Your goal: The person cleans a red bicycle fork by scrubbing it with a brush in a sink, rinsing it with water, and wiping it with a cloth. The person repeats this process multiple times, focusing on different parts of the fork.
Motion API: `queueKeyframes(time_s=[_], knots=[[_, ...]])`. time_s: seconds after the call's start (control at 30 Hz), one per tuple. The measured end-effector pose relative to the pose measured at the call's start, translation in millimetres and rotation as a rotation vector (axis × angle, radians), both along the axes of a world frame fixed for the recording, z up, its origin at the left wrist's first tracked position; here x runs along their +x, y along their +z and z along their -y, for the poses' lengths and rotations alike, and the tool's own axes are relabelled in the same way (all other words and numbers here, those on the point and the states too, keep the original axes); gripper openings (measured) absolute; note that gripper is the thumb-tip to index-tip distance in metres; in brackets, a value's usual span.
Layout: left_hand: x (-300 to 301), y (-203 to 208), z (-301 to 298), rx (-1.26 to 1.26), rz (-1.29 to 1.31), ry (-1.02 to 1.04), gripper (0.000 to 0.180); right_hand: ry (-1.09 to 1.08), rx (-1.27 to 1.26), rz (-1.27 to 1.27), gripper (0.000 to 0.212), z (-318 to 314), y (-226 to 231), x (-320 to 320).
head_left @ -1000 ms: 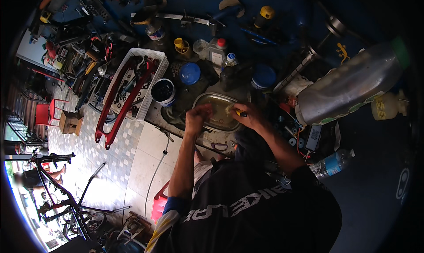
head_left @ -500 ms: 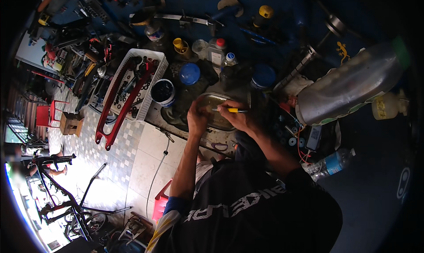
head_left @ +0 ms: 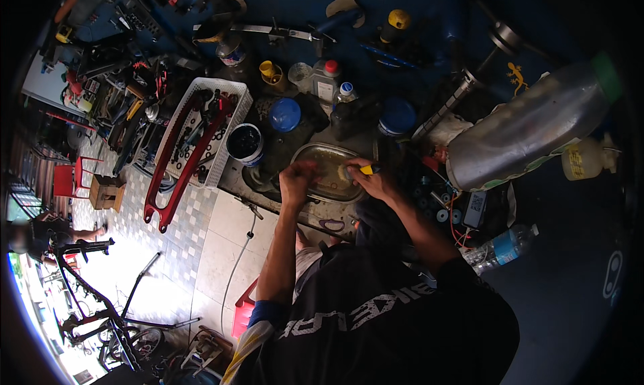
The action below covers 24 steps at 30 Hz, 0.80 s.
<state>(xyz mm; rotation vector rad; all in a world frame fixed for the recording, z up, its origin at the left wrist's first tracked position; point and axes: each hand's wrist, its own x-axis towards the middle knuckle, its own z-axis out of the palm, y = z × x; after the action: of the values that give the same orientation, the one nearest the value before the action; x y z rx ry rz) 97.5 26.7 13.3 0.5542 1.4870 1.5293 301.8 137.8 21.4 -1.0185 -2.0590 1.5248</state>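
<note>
An oval metal tray (head_left: pixel 333 198) with cloudy liquid in it lies on the worktop in front of me. Over its right side, my right hand (head_left: pixel 376 182) is closed around a brush (head_left: pixel 369 169) with a yellow and black handle, its pale head pointing left. My left hand (head_left: pixel 296 185) is over the tray's left edge, fingers curled together and blurred. Whatever it pinches is too small and smeared to name. A gap separates the two hands above the liquid.
A white basket (head_left: pixel 216 173) with small parts and a red bike frame part (head_left: pixel 184 177) stands to the left. Beyond the tray are an open tub (head_left: pixel 245 143), a blue-lidded container (head_left: pixel 285 114) and a red-capped bottle (head_left: pixel 327 86). A large metallic cylinder (head_left: pixel 523 133) lies at right.
My right hand has shifted a little right and turned, so less of the brush handle shows. My left hand has moved slightly down and left, away from the brush.
</note>
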Motion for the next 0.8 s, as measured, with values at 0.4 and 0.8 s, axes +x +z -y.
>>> queueKeyframes(time_s=[0.4, 0.8], knots=[[3, -12, -4, -0.037, -0.042, -0.022, 0.017, 0.161, 0.49, 0.126, 0.028, -2, 26, 21], [11, 6, 2, -0.151, -0.239, 0.05, 0.017, -0.012, 0.228, -0.094, 0.022, 13, 43, -34]])
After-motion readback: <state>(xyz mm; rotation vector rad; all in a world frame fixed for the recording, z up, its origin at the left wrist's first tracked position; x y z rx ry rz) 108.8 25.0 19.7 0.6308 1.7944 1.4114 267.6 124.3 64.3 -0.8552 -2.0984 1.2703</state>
